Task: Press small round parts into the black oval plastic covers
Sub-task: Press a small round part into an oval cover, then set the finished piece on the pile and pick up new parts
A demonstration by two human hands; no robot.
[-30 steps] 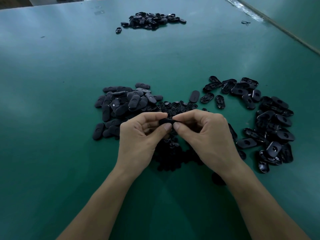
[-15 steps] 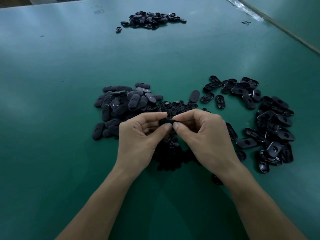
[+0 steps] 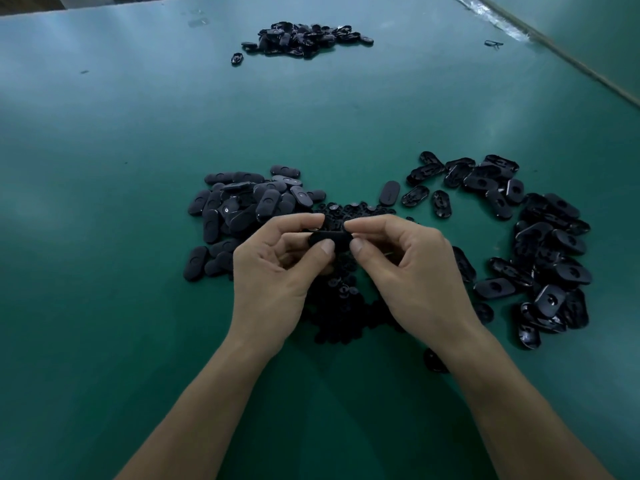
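Two hands — left hand (image 3: 273, 271) and right hand (image 3: 415, 271) — pinch one black cover (image 3: 329, 238) between thumbs and forefingers, above the round parts (image 3: 343, 299) near the bench's (image 3: 104, 271) near edge. Whether a part sits in it is hidden. More covers (image 3: 242, 209) lie left, right and far. No writing legible.

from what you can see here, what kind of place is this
Probably a hand-assembly bench in a small factory or workshop. A wide green work mat carries sorted heaps of black oval covers, another batch lies farther back, and both hands pinch one cover over small round parts.
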